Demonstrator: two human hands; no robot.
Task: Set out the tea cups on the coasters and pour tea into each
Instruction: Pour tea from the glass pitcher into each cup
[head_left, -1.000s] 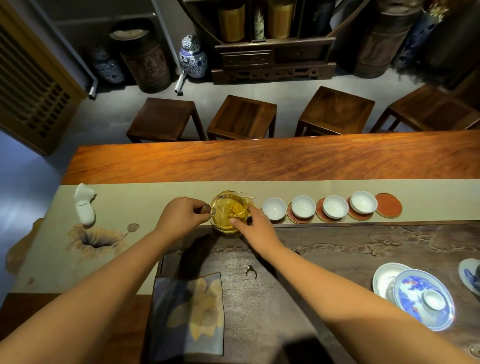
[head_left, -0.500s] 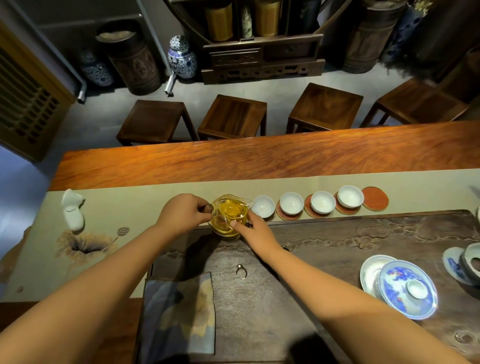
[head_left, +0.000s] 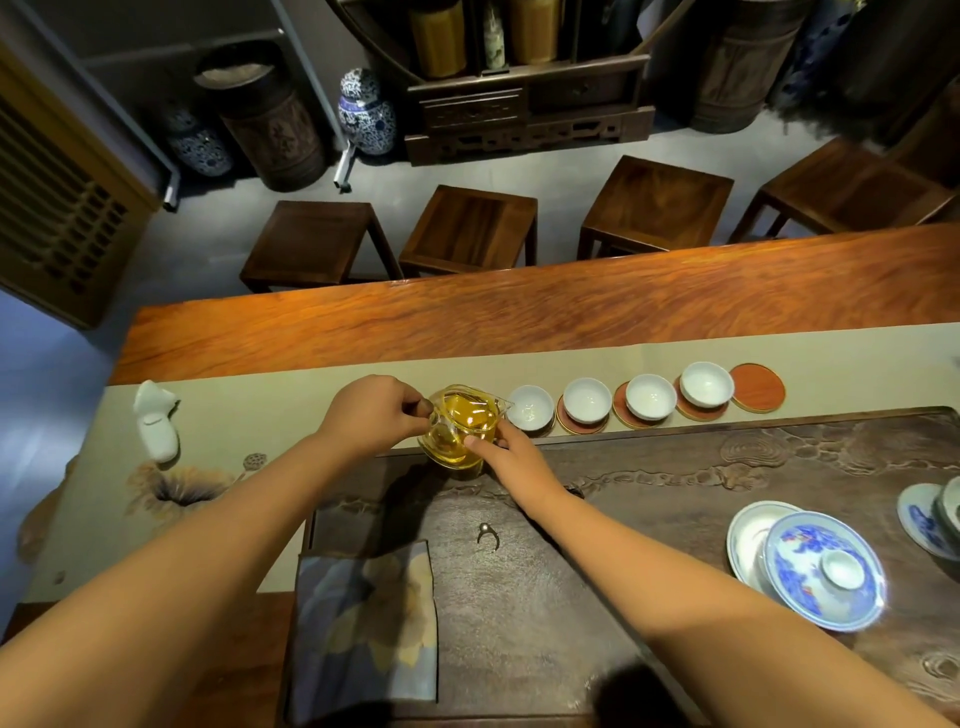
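Observation:
A glass pitcher (head_left: 460, 423) of yellow tea hangs tilted, its spout over the leftmost white cup (head_left: 530, 408). My left hand (head_left: 371, 415) grips its handle side. My right hand (head_left: 506, 457) steadies its lower right wall with the fingertips. Several white cups stand in a row on round red coasters: the second cup (head_left: 587, 400), the third cup (head_left: 650, 396) and the rightmost cup (head_left: 706, 383). One bare coaster (head_left: 757, 387) lies at the row's right end. The leftmost cup shows a little liquid; the others look empty.
The cups stand on a beige runner (head_left: 260, 415) along a dark carved tea tray (head_left: 675, 493). A blue-and-white lidded bowl (head_left: 823, 569) sits on the tray's right, a folded cloth (head_left: 363, 623) at its near left, a white ceramic piece (head_left: 156, 421) far left. Stools (head_left: 467, 228) stand beyond the table.
The pitcher has tipped a little more toward the leftmost cup, with both hands staying on it. The view has shifted slightly.

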